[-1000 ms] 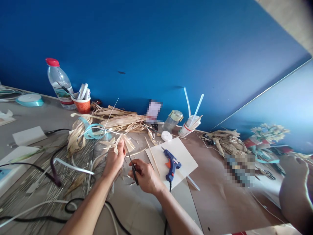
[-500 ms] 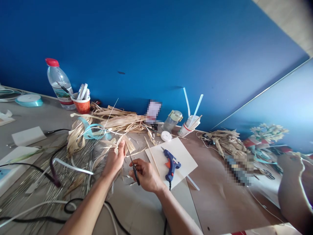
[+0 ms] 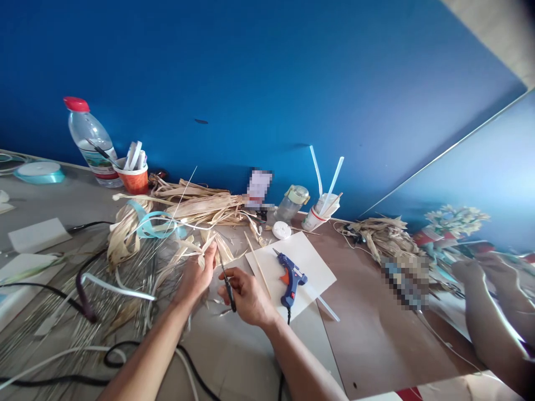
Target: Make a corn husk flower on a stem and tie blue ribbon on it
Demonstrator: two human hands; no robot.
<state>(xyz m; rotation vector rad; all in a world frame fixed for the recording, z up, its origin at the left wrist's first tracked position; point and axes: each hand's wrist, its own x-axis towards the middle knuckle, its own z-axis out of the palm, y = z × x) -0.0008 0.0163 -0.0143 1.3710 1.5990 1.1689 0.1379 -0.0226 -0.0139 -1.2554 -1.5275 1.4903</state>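
My left hand (image 3: pixel 201 268) pinches a pale dried corn husk (image 3: pixel 212 244) between thumb and fingers. Close beside it on the right, my right hand (image 3: pixel 246 295) is closed around black-handled scissors (image 3: pixel 229 289). Their thin blades point up toward the husk, but I cannot tell whether they touch it. More husk strips lie around and behind my left hand. A blue hot glue gun (image 3: pixel 292 281) with an orange trigger rests on a white card (image 3: pixel 320 273) to the right of my right hand. A thin wooden stick (image 3: pixel 258 264) lies along the card's left edge.
Husk bundles (image 3: pixel 204 203) lie by the blue wall, near a bottle (image 3: pixel 92 145), an orange cup (image 3: pixel 134 179), a jar (image 3: pixel 290 203) and a cup of glue sticks (image 3: pixel 320 214). Wires (image 3: pixel 79 323) and cables cover the left. Another person's arm (image 3: pixel 485 312) is at right.
The view has shifted slightly, so most things sit a little further left. Both hands keep nearly the same place and grip. More of the other person's arms shows at the right.
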